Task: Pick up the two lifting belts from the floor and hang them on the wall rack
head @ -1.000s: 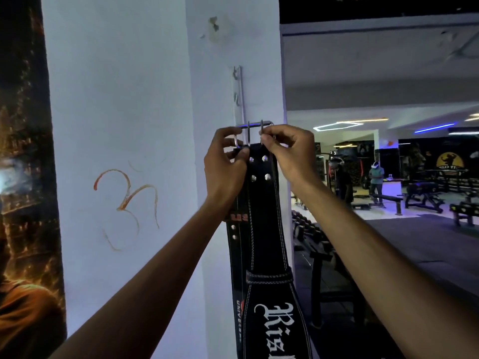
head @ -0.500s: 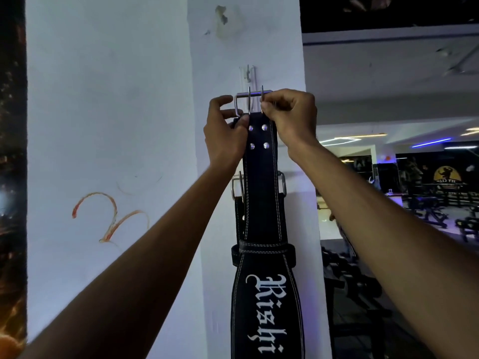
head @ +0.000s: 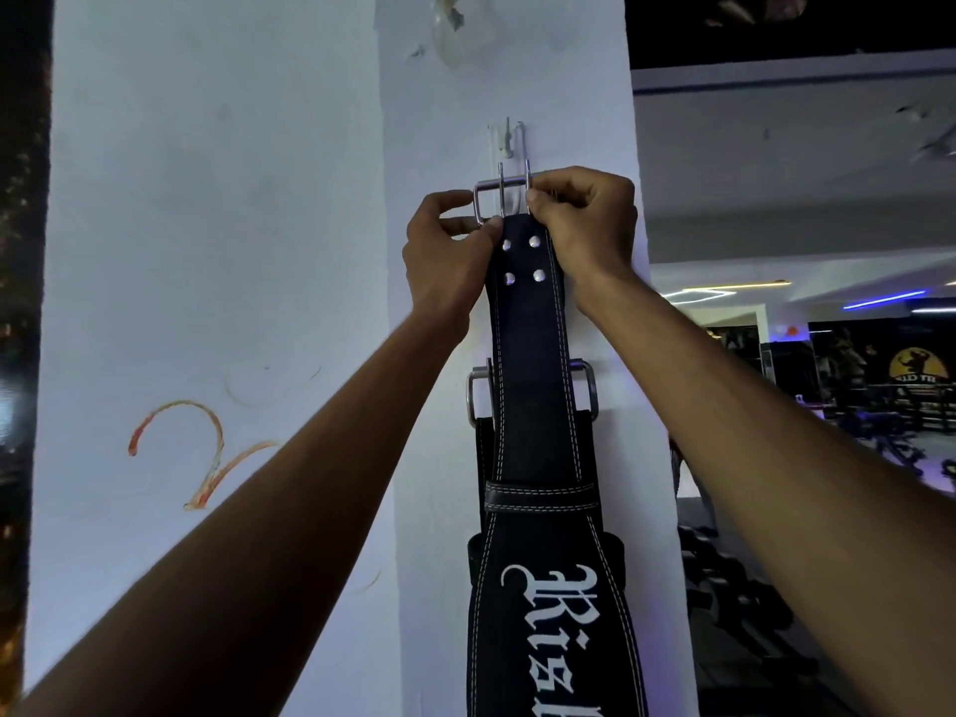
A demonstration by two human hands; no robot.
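A black leather lifting belt (head: pixel 533 385) with white lettering hangs down the white pillar. My left hand (head: pixel 445 256) and my right hand (head: pixel 584 230) both pinch its top end on either side of the silver buckle (head: pixel 499 191). The buckle sits just below the top hook of the white wall rack (head: pixel 508 137), against the rack's vertical strip. Behind this belt a second black belt (head: pixel 483 442) hangs lower on the pillar, its silver buckle (head: pixel 478 393) showing on both sides; most of it is hidden.
The white pillar (head: pixel 507 69) has a wall with an orange scribble (head: pixel 207 458) to its left. On the right the gym floor opens up, with dumbbell racks (head: pixel 734 602) close to the pillar and benches and machines (head: pixel 890 421) farther back.
Both hands have lifted the belt's buckle end up the pillar, from well below the top hook to just under it. The view has closed in on the pillar.
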